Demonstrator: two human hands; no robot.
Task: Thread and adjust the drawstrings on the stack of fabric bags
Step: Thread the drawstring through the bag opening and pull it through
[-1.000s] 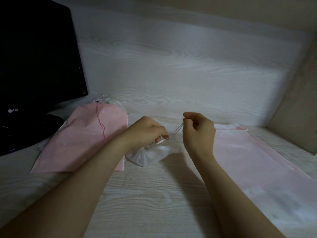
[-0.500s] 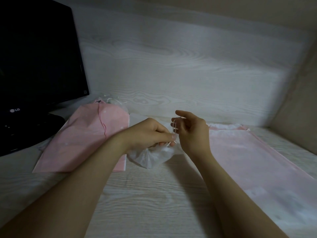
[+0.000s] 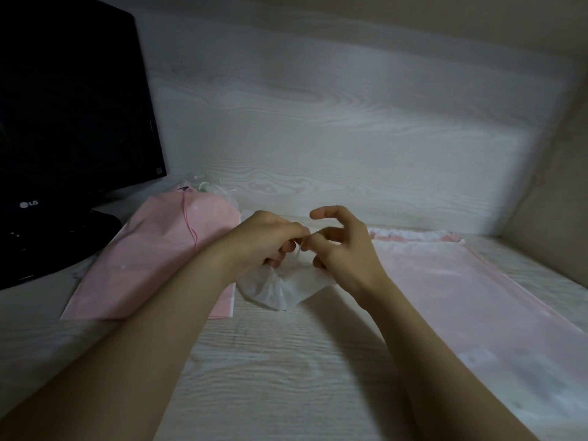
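Observation:
A gathered white fabric bag (image 3: pixel 276 289) is bunched up at the middle of the desk. My left hand (image 3: pixel 267 240) is closed on its gathered top. My right hand (image 3: pixel 342 246) meets it fingertip to fingertip, thumb and forefinger pinching the thin white drawstring (image 3: pixel 299 254), the other fingers spread. A flat pink bag (image 3: pixel 152 259) with a pink cord lies to the left. Another large pink bag (image 3: pixel 461 281) with a white frilled top lies flat on the right.
A black LG monitor (image 3: pixel 73 100) and its base stand at the left. A pale wood-grain wall (image 3: pixel 318 122) closes the back and a beige panel (image 3: pixel 553 186) closes the right. Clear plastic wrapping (image 3: pixel 213 189) sits behind the left pink bag.
My right hand has come in from the right to meet my left hand over the white bag, shortening the stretch of drawstring between them. The bag has bunched further.

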